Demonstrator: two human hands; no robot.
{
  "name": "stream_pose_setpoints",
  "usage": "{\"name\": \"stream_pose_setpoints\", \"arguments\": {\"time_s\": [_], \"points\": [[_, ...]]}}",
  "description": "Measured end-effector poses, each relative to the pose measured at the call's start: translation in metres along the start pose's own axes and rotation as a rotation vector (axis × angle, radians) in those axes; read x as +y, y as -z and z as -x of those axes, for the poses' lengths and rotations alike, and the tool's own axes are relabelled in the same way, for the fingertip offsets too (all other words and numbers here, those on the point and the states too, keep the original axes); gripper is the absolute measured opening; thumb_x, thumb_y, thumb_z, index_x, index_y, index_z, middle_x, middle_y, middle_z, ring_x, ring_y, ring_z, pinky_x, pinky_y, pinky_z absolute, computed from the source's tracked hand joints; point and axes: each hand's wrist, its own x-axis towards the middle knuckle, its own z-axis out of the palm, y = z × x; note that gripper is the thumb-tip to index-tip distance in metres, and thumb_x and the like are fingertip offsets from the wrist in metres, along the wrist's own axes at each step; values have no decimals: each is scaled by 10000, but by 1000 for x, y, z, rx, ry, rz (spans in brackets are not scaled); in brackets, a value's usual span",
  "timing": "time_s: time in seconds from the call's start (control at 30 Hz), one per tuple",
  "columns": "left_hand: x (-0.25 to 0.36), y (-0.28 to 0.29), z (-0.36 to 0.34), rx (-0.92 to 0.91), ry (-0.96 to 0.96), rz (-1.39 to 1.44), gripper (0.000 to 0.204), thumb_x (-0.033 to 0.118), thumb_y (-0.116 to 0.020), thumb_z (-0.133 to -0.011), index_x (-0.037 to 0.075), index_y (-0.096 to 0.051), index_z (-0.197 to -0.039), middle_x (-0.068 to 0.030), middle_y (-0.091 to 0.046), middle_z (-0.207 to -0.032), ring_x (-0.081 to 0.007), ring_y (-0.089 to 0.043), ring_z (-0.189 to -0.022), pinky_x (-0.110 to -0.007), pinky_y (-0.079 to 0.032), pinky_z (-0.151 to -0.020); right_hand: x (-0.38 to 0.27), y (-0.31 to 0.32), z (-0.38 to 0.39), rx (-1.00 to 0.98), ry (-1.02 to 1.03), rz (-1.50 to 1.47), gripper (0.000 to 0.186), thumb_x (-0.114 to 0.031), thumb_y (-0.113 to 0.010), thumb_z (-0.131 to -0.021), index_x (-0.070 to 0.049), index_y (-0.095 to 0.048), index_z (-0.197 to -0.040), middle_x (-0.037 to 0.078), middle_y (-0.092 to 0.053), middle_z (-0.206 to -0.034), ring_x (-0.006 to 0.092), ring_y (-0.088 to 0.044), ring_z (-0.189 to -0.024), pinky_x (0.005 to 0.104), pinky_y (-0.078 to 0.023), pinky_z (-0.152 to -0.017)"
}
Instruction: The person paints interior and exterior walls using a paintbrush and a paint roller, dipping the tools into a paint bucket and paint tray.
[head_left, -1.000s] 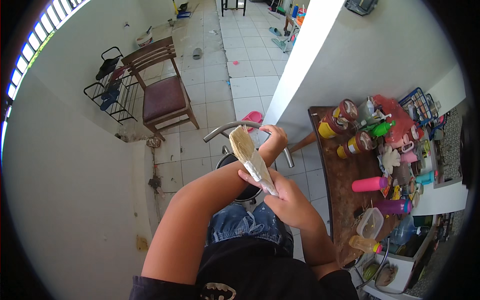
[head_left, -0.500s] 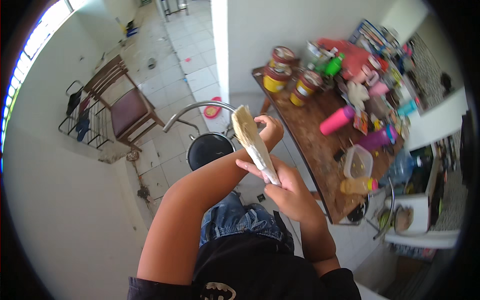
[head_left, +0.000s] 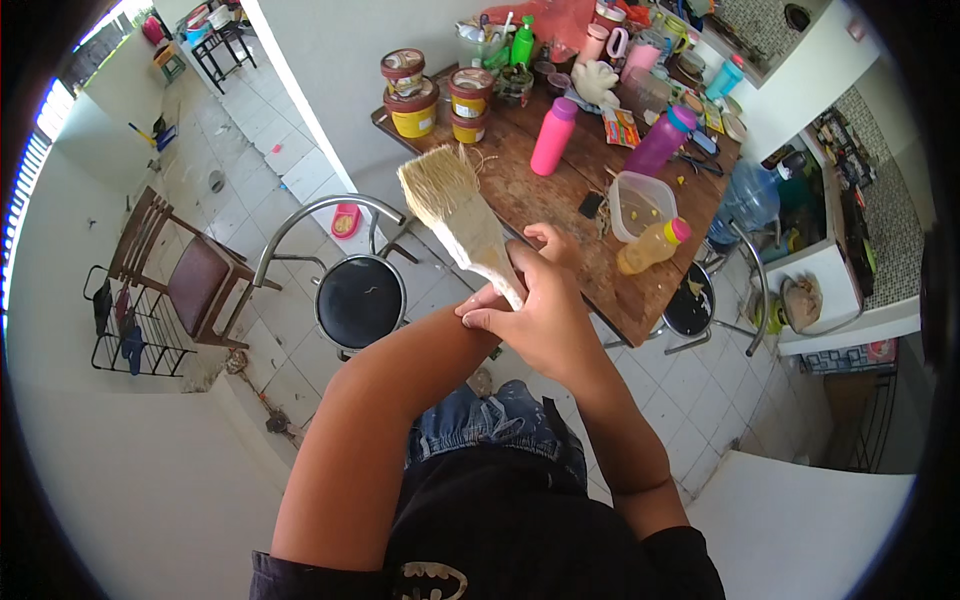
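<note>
My right hand (head_left: 535, 315) grips a wide paintbrush (head_left: 440, 190) with pale bristles and a white-smeared handle, tilted up to the left. The same hand's fingertips rest on my left forearm, which slants across my body from lower left. Behind the right hand, my left hand (head_left: 555, 245) shows curled fingers near the table edge; its palm and anything inside are hidden. Just beyond is a worn wooden table (head_left: 560, 200) crowded with yellow-and-brown tubs (head_left: 412, 115), a pink bottle (head_left: 553, 138), a clear container (head_left: 632, 190) and a bottle of amber liquid (head_left: 645, 255).
A metal-framed chair with a round black seat (head_left: 360, 300) stands front-left; another (head_left: 690, 300) is at right. A wooden chair (head_left: 200, 275) and wire rack (head_left: 135, 340) stand by the left wall. A white pillar edge (head_left: 300, 110) borders the tiled passage (head_left: 240, 120).
The view has swung rightward, so the table fills more of the upper middle. The brush now leans further left, showing its broad side. My right hand still grips it against my left forearm.
</note>
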Motion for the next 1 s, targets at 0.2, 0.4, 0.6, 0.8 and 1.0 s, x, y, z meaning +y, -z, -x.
{"name": "stream_pose_setpoints", "arguments": {"time_s": [0.2, 0.4, 0.6, 0.8, 1.0], "points": [[11, -2, 10, 103, -106, -191, 201, 240, -635, -745, 73, -649, -857, -89, -602, -719, -264, -615, -627, -452, -520, -533, -16, 4, 12, -67, -6, 34, 350, -21, -743, -749, 58, -533, -1018, 136, -704, -763, 261, -705, -783, 351, -497, -837], [5, 6, 16, -14, -14, -42, 189, 248, -626, -766, 83, -645, -855, -70, -587, -705, -244, -608, -607, -438, -519, -530, -12, -5, 9, -99, -89, -196, 371, 9, -741, -749, 65, -509, -1034, 135, -687, -784, 230, -692, -783, 357, -472, -888], [-11, -24, 31, -58, 58, -12, 179, 239, -625, -778, 72, -639, -840, -83, -588, -702, -255, -600, -581, -458, -514, -510, -10, -29, -8, -200, -205, -522, 331, 70, -723, -778, 2, -429, -913, 141, -638, -833, 211, -707, -811, 271, -553, -723], [-38, -39, 66, -72, 108, 7, 204, 220, -636, -769, 32, -630, -847, -89, -577, -691, -265, -587, -568, -489, -522, -523, -28, -53, -32, -181, -268, -753, 320, 47, -665, -840, -69, -371, -890, 241, -670, -839, 71, -566, -462, 161, -373, -369], [-97, -21, 89, -142, 112, -87, 199, 253, -616, -780, 55, -619, -804, -77, -554, -637, -264, -592, -571, -482, -534, -531, -42, -75, -49, -278, -179, -715, 275, 9, -599, -895, -93, -345, -870, 279, -698, -875, 5, -328, -315, 164, -220, -300]]}}
